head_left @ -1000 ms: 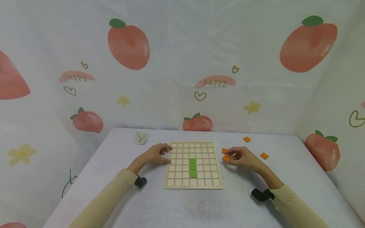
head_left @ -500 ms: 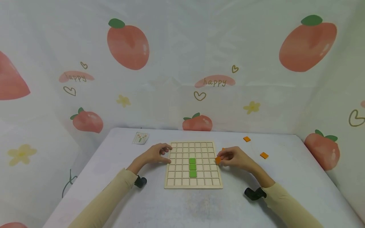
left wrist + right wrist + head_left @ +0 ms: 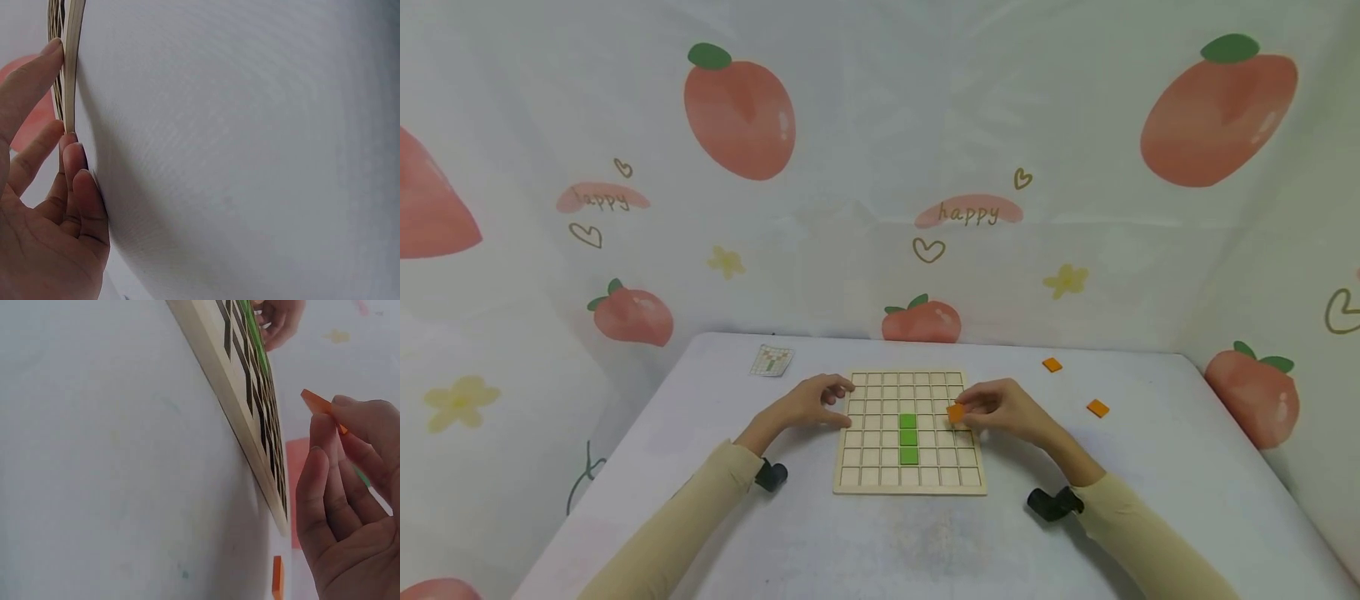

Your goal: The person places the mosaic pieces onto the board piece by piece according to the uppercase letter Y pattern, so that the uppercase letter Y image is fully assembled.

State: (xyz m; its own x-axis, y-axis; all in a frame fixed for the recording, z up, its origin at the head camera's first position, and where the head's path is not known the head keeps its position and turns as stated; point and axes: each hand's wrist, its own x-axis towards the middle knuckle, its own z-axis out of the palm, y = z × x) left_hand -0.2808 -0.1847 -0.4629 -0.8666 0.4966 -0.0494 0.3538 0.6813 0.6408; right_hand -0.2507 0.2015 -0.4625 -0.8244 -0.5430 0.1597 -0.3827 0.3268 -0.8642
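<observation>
A square wooden grid board (image 3: pixel 910 490) lies on the table, with a column of 3 green tiles (image 3: pixel 908 437) in its cells. Above its right-hand columns my right hand (image 3: pixel 1011 410) pinches an orange tile (image 3: pixel 955 413) between thumb and fingertips. The right wrist view shows this tile (image 3: pixel 317 404) tilted and apart from the board. Spread along the left edge of the board, the thumb and fingertips of my left hand (image 3: pixel 808 404) touch its rim (image 3: pixel 72 69). Nothing else is in that hand.
Two orange tiles (image 3: pixel 1052 365) (image 3: pixel 1098 408) lie to the right on the white table (image 3: pixel 895 550). Another orange tile (image 3: pixel 277 577) shows near the board in the right wrist view. A small card with a grid pattern (image 3: pixel 772 361) lies at the back left.
My right hand has carried the orange tile leftward, from the table beside the board to above the board's right columns. My left hand stays at the left edge.
</observation>
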